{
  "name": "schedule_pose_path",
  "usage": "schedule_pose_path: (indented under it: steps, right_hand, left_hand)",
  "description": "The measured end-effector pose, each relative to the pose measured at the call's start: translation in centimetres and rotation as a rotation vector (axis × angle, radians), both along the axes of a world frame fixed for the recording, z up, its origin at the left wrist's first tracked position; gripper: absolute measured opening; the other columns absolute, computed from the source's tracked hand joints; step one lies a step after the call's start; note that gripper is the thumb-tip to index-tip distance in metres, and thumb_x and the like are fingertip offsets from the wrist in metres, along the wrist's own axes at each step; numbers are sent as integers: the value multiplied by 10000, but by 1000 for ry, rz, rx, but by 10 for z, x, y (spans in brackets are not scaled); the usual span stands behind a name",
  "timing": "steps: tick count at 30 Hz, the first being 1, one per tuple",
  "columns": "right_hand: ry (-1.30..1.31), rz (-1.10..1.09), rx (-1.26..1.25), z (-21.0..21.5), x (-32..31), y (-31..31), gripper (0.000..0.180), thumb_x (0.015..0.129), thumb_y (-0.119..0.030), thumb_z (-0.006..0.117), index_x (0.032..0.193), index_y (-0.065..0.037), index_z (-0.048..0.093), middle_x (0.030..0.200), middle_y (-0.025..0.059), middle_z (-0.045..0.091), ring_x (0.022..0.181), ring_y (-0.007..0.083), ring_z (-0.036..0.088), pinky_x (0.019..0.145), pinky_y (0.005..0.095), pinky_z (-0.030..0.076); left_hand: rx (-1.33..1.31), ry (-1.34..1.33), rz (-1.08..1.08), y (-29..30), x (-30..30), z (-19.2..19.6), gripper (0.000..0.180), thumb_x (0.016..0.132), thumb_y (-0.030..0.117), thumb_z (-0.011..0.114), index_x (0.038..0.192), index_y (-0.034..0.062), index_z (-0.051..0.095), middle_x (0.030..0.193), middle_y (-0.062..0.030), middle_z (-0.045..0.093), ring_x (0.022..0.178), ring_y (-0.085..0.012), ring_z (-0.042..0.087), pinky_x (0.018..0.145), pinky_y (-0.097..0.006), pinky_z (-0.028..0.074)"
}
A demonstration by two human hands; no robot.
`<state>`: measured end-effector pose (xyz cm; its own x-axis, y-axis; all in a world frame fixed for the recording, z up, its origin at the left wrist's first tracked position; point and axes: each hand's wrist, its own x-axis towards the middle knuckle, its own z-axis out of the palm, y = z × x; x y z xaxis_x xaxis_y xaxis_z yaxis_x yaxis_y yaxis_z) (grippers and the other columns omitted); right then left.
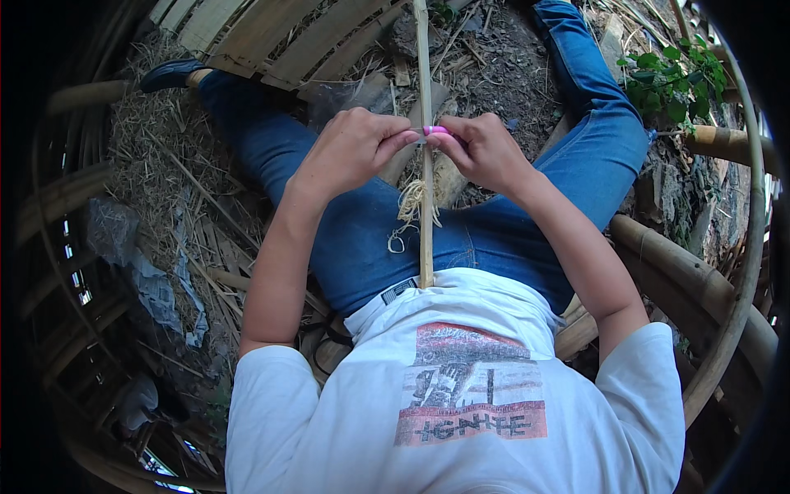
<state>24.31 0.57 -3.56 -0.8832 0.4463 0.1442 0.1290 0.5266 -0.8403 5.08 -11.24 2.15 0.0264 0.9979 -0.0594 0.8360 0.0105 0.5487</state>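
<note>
Straw-littered dirt ground (164, 173) under bamboo poles (683, 263), slats (271, 41), green leaves (675, 82)

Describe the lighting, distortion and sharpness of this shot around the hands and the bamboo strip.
Head view: even daylight, no glare; left hand, right hand and bamboo strip are sharp at centre; bamboo poles bend near the fisheye rim, where the corners fall black.

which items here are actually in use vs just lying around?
In use:
- left hand and right hand, both on the bamboo strip
- bamboo strip, upright against the lap
- pink-handled tool, in the right hand
- curled shavings on the strip

Lying about:
- split bamboo slats
- thick bamboo poles
- straw litter
- crumpled plastic sheet
- leafy plant
</note>
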Motion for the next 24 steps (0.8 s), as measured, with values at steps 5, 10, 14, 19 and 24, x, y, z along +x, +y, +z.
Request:
schedule_pose_path:
  steps: [5, 10, 14, 19, 24]
  right_hand:
    - [-35, 34, -44, 3, 20, -31, 252, 958, -267, 651, 855, -39, 682, 619, 178, 584, 571, 366, 596, 554, 430, 471]
    - [-43, 8, -9, 10, 25, -37, 249, 949, -273, 658, 842, -48, 669, 650, 182, 596, 626, 378, 621, 575, 442, 479]
    - [-13, 17, 11, 13, 19, -29, 254, 946, -279, 662, 829, -53, 663, 612, 170, 577, 594, 380, 610, 548, 443, 468]
    - [27, -87, 268, 7, -15, 22, 288, 948, -329, 656, 829, -67, 664, 595, 144, 585, 573, 360, 617, 541, 446, 473]
    - [81, -161, 406, 4, -57, 84, 297, 948, -366, 645, 870, -86, 702, 620, 139, 613, 598, 357, 631, 576, 448, 495]
  left_hand:
    - [2, -50, -24, -30, 19, 1, 235, 935, 224, 651, 813, 25, 622, 667, -184, 560, 639, -392, 573, 574, -452, 427]
    - [-5, 11, 3, -36, 26, 5, 236, 930, 289, 652, 825, 78, 647, 695, -163, 627, 702, -392, 634, 627, -495, 482]
    - [7, -45, 41, -31, 23, 7, 228, 935, 287, 647, 835, 83, 656, 703, -162, 631, 708, -391, 639, 630, -494, 485]
    - [152, 43, 120, 17, -3, -4, 212, 943, 254, 650, 903, 48, 677, 690, -180, 600, 657, -393, 591, 586, -445, 445]
    - [211, 112, 173, 77, -41, -9, 254, 956, 311, 641, 992, 67, 704, 722, -174, 629, 652, -375, 594, 620, -432, 466]
